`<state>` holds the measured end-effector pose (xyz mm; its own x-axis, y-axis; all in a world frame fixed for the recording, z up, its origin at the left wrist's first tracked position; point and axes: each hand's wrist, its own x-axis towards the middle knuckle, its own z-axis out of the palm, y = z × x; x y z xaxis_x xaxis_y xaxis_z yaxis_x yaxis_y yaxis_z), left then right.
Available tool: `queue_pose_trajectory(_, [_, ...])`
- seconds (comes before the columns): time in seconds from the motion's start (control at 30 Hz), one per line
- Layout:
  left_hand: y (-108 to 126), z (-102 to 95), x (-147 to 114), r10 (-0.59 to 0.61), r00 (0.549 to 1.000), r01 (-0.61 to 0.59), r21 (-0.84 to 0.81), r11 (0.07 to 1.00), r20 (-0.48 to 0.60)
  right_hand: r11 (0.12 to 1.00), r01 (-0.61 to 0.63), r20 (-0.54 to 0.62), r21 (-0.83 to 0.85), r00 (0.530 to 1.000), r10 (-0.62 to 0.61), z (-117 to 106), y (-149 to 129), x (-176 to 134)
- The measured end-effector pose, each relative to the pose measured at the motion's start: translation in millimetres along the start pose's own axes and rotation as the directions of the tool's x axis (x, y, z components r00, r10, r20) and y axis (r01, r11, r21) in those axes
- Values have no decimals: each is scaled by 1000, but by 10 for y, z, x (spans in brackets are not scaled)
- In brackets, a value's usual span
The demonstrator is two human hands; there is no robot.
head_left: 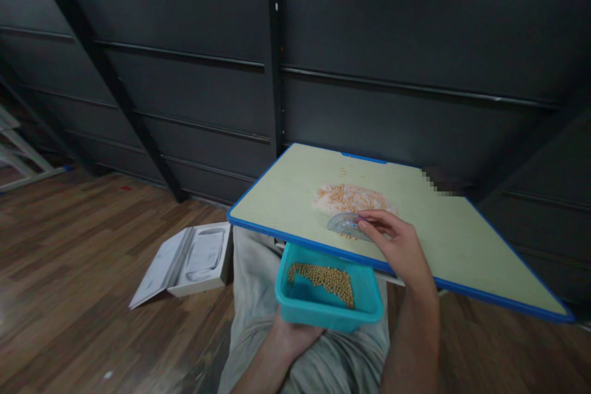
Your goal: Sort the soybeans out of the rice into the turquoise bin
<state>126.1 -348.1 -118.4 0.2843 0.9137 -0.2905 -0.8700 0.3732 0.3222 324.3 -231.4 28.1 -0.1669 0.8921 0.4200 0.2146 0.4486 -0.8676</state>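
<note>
My right hand (pixel 394 237) pinches a clear plastic protractor (pixel 342 223) between thumb and fingers, low over the pale yellow tabletop (pixel 438 228). A few yellow beans (pixel 347 236) lie at the protractor's near side. Just beyond it spreads a pile of white grains mixed with yellow beans (pixel 351 198). Below the table's near edge, my left hand (pixel 295 335) holds a turquoise plastic box (pixel 318 315) from underneath, its fingers mostly hidden by the box. Inside the box, soybeans (pixel 325 280) cover part of the bottom.
The table has a blue rim (pixel 286 235) and stands against a dark panelled wall (pixel 207 92). An open white carton (pixel 203 258) lies on the wooden floor (pixel 111 246) at left. A pale metal frame (pixel 28 163) stands at far left. A pixelated patch covers the table's far right edge.
</note>
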Motion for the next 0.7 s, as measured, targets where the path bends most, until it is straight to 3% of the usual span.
queue_pose_trajectory(0.47, [37, 234, -91, 22, 1000, -21, 8, 1000, -21, 1000, 5, 30, -5, 1000, -4, -11, -46, -33])
queue_pose_trajectory(0.7, [32, 229, -96, 20, 999, -19, 32, 999, -42, 1000, 17, 49, -26, 999, -15, -22, -62, -39])
